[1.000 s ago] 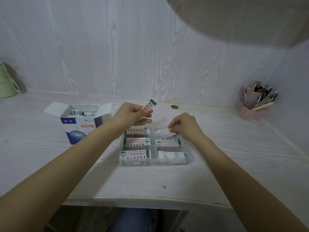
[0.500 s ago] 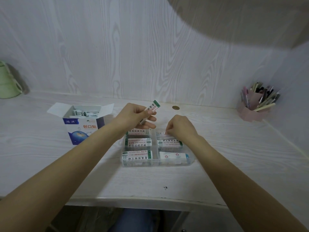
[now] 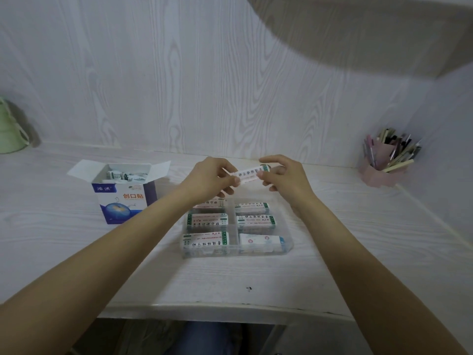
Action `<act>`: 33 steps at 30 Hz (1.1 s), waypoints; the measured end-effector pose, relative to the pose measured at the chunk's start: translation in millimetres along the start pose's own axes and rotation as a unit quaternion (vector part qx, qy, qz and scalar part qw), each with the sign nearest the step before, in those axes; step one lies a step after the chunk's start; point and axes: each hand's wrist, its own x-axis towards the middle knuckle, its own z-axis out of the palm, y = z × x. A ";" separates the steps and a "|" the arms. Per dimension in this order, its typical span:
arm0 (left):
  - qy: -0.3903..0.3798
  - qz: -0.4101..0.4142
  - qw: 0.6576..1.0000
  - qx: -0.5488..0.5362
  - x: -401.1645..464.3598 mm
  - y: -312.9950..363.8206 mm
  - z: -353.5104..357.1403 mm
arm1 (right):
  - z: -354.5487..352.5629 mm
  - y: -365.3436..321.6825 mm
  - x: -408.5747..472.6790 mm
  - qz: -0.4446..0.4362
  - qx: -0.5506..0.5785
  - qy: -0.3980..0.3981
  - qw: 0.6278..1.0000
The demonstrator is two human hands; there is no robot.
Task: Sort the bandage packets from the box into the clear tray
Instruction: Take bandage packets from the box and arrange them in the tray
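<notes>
Above the far edge of the clear tray (image 3: 288,248) both my hands hold one white bandage packet (image 3: 249,174) with green ends, lying roughly level. My left hand (image 3: 210,178) pinches its left end and my right hand (image 3: 284,175) pinches its right end. The tray has compartments in two columns, each with white packets in it; the far left compartment is partly hidden by my left wrist. The open blue and white box (image 3: 122,193) stands left of the tray with more packets inside.
A pink pen holder (image 3: 384,162) full of pens stands at the back right by the side wall. A pale green container (image 3: 10,134) sits at the far left edge. The desk's front edge runs below the tray.
My right hand rose from the tray's far right compartment, leaving a packet there, and took the right end of the packet that my left hand held. The packet tilted from upright to level.
</notes>
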 end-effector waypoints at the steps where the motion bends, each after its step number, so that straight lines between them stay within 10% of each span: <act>1: 0.014 0.015 0.998 0.058 0.9 -3.2 1.0 | -3.6 4.5 0.9 0.021 -0.017 0.010 1.000; 18: -0.087 0.079 0.882 0.456 8.8 -13.3 30.4 | 16.8 25.4 3.1 0.025 -0.428 -0.035 0.903; 33: 0.068 0.119 0.952 0.275 -13.2 -16.0 -5.9 | 15.7 -6.9 -3.1 -0.031 -0.250 -0.063 0.966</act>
